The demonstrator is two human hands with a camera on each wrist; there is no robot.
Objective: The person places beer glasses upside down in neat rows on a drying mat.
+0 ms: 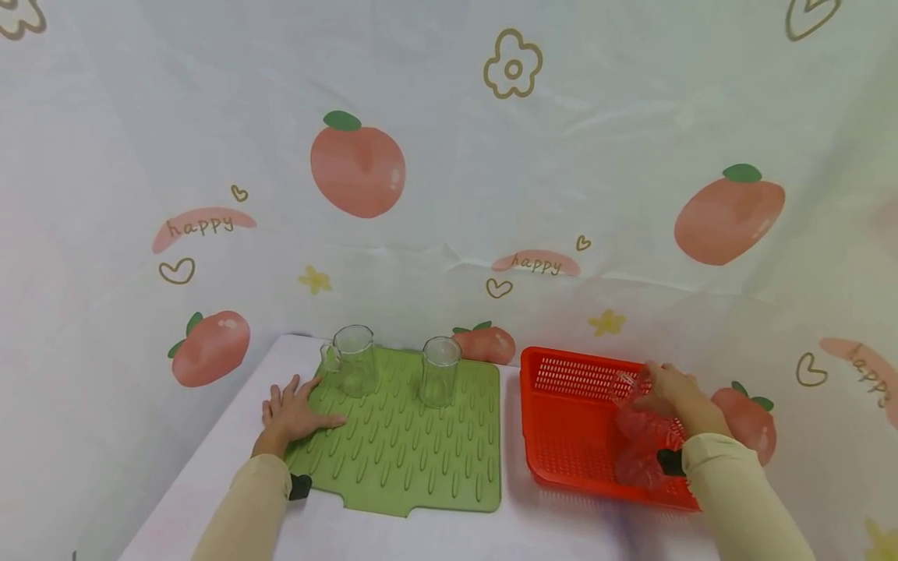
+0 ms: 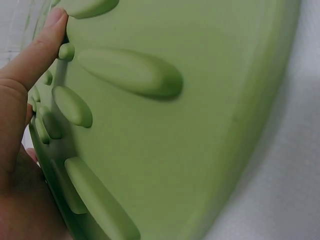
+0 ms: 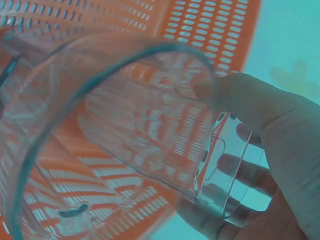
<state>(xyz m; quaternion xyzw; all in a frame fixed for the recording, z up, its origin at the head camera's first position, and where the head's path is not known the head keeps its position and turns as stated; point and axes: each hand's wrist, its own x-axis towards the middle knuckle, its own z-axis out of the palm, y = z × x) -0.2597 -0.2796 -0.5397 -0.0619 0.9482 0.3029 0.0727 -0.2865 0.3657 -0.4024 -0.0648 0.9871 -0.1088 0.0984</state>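
Observation:
My left hand (image 1: pixel 291 417) rests with spread fingers at the left edge of a green drying mat (image 1: pixel 393 467); the left wrist view shows a straight finger (image 2: pixel 42 50) lying on its ridged surface. On the mat's back part stand a clear glass mug (image 1: pixel 358 366), handle to the left, and a second clear glass (image 1: pixel 439 374). My right hand (image 1: pixel 669 393) is over the right side of a red plastic basket (image 1: pixel 571 413). It grips a tilted clear glass (image 3: pixel 135 115), thumb on the near side and fingers behind. More clear glassware (image 1: pixel 640 466) lies in the basket beneath it.
Mat and basket stand side by side on a white table (image 1: pixel 515 530), with a narrow gap between them. A white cloth (image 1: pixel 449 210) printed with fruit, flowers and hearts hangs right behind them and along both sides.

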